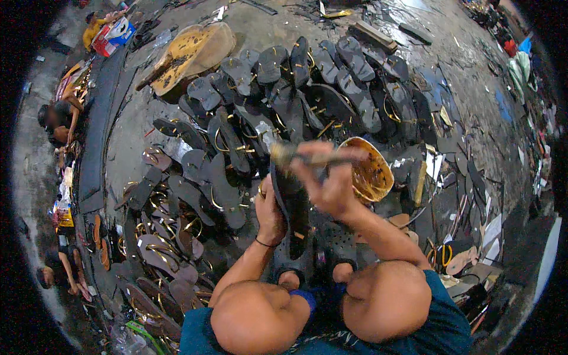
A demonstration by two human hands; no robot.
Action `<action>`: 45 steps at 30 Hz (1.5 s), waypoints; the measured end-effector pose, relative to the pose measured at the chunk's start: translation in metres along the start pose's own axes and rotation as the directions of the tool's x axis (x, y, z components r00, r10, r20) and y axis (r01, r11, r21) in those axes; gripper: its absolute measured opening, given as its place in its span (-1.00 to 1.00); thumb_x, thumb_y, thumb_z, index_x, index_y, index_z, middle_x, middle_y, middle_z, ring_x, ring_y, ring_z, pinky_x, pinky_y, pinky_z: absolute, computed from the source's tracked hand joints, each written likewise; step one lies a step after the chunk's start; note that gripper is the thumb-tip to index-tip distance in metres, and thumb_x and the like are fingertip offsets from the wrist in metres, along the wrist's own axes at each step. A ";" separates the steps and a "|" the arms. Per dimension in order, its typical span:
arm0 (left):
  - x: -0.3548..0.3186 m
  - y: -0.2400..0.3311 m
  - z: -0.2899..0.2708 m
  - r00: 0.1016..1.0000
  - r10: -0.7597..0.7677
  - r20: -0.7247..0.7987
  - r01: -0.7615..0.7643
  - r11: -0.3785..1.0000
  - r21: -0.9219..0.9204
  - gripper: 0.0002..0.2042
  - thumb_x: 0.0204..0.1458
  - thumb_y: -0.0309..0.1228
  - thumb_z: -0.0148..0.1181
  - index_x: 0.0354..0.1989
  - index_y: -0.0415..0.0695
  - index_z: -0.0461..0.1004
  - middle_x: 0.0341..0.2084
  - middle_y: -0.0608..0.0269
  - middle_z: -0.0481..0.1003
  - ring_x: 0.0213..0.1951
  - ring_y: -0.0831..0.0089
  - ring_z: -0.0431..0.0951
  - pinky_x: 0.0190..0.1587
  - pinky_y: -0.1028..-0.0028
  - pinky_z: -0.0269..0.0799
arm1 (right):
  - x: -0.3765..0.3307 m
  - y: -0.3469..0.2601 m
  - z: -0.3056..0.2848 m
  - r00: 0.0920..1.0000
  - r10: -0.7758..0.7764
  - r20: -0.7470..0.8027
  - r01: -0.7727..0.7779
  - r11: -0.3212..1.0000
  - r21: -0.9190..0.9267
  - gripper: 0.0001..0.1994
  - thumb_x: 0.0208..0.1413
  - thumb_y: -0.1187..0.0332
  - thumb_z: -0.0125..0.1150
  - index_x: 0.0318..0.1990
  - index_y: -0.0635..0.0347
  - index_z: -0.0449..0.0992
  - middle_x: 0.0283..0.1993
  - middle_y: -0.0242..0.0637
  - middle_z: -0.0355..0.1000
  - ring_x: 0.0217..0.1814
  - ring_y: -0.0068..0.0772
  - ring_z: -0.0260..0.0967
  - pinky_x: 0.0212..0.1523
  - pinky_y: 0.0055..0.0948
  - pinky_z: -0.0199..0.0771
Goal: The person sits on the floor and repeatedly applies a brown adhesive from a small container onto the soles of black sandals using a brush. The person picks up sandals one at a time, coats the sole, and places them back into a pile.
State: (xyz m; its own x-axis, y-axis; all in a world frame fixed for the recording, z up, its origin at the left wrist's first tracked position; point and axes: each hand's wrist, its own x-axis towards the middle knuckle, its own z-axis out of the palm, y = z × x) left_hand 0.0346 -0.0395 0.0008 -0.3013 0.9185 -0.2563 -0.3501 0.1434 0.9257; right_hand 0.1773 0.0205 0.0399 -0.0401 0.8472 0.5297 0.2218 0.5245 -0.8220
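Knees up close, glue going onto a dark sole.

Bare knees (319, 307) nearest, spread wide, feet on a perforated dark mat (331, 242) between them. Just above the knees, left hand (269, 210) with fingers wrapped tight on the side of a black sandal sole (293, 204), held upright and slightly tilted. Right hand (331, 180) fingers closed on a brush handle (307, 158), lying across the top of the sole. By the look of it, coating step under way; next move likely calls for a dip in the glue bowl (370, 174), just right of the sole. Left of and beyond the sole, rows of dark soles (278, 100) crowding the floor; a tan board (189, 53) farther off. Little open room beside the sole.
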 end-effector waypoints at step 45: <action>0.047 -0.010 -0.031 0.842 -0.396 0.367 0.536 0.697 -0.476 -0.45 0.22 0.10 -0.10 0.02 -0.19 0.40 -0.18 0.16 0.54 -0.20 0.30 0.57 -0.13 0.33 0.52 | -0.034 -0.010 0.025 0.778 0.369 0.509 -0.504 0.850 0.154 -0.73 0.06 0.29 0.32 -0.15 0.24 0.53 -0.18 -0.20 0.54 -0.15 -0.33 0.48 -0.03 -0.31 0.43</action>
State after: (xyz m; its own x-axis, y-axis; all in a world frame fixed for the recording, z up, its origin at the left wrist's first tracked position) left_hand -0.0035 -0.0095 -0.0288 0.2108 0.8518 -0.4796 -0.8279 0.4164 0.3757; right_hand 0.1524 -0.0114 0.0251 -0.4452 0.8954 0.0019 0.0590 0.0315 -0.9978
